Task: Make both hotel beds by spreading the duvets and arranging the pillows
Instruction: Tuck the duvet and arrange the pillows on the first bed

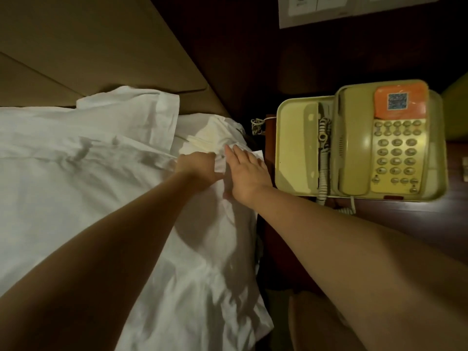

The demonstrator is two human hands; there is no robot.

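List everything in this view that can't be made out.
All in the head view:
- Left hand: fingertips buried in the fold of crumpled white bedding that it grips.
- Beige plastic push-button telephone: key labels blurred and too small to read.
- Orange sticker on the telephone: its blue code is blurred.
- White wall notice: cut off by the top edge.
- Second bed: outside the frame.

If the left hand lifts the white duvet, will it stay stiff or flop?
Probably floppy: the duvet bunches where the left hand pinches it. It likely drapes: its edge already hangs in loose folds. The right hand, flat on it, may pin it.
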